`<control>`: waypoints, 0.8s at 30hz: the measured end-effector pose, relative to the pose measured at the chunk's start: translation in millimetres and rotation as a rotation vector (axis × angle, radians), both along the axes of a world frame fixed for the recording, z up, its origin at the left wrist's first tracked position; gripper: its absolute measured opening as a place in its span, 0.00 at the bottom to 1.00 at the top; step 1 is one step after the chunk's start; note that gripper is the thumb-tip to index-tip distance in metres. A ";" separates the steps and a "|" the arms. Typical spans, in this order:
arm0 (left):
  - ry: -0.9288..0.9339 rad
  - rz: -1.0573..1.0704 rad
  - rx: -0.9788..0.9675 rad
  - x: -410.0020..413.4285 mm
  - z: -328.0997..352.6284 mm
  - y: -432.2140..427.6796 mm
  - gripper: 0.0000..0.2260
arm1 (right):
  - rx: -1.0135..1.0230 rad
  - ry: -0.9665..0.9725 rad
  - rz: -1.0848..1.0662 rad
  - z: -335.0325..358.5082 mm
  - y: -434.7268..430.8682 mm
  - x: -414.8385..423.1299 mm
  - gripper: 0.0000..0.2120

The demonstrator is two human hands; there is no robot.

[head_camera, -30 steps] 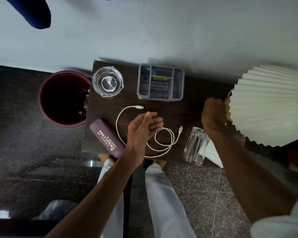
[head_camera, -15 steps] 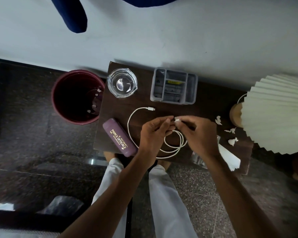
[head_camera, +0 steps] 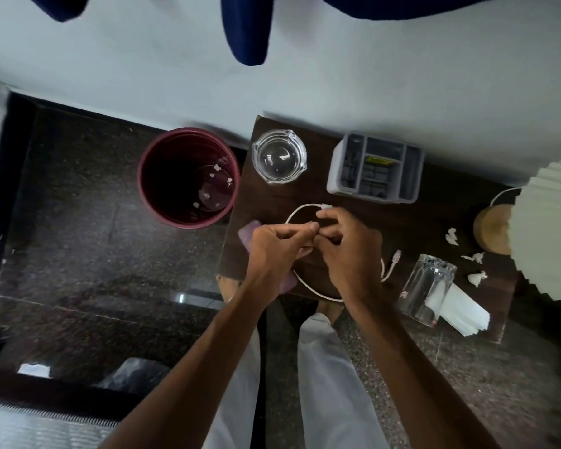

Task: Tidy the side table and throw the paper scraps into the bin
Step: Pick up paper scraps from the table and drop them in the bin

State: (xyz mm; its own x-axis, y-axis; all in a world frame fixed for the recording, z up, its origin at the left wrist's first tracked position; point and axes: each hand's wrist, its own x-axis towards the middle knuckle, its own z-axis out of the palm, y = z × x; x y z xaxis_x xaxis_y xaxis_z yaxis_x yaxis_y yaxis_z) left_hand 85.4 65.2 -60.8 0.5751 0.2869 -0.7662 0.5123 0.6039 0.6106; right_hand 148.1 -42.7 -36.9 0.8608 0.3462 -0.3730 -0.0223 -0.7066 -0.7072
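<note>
My left hand (head_camera: 276, 251) and my right hand (head_camera: 350, 251) meet over the middle of the dark side table (head_camera: 434, 228), above a white cable (head_camera: 297, 213). Their fingertips pinch together at one spot. The paper scrap between them is hidden by the fingers. Three white paper scraps (head_camera: 475, 257) lie on the table's right part, by the lamp base (head_camera: 491, 228). The maroon bin (head_camera: 149, 176) stands on the floor left of the table, with a few white scraps (head_camera: 204, 196) inside.
A glass ashtray (head_camera: 279, 155) and a grey organiser tray (head_camera: 374, 166) stand at the back. A purple spectacle case (head_camera: 248, 230) lies under my left hand. A tumbler (head_camera: 426, 286) lies on folded white paper (head_camera: 463, 311); the pleated lampshade (head_camera: 551, 222) overhangs the right end.
My right hand came from the lamp side to the table's middle and met my left hand. The left hand, open a second ago, has closed its fingers against the right fingertips.
</note>
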 end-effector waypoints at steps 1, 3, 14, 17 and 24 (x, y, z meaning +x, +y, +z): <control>0.011 -0.030 -0.007 -2.1 -1.0 7.7 0.10 | -0.012 -0.011 0.037 0.4 5.6 -0.7 0.16; 0.020 -0.089 0.006 -6.2 -4.5 23.1 0.10 | -0.042 -0.034 0.106 1.6 17.1 0.1 0.17; -0.007 0.034 0.044 -11.6 -19.2 88.9 0.02 | 0.228 0.242 -0.148 -3.2 75.6 -8.9 0.24; 0.019 0.097 0.027 -13.2 -26.6 107.2 0.02 | 0.265 0.303 -0.142 -7.7 90.2 -16.5 0.25; 0.153 0.247 0.109 -23.2 -55.1 160.2 0.08 | 0.233 0.291 -0.132 -22.5 115.2 -24.5 0.23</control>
State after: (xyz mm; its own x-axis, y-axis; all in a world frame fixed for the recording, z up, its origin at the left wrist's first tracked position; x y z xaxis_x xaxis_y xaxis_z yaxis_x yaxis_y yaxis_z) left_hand 62.2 225.4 -115.8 0.3579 0.4891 -0.7954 0.4495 0.6565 0.6058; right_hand 123.6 72.5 -59.4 0.7732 0.3437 -0.5329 -0.3258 -0.5057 -0.7988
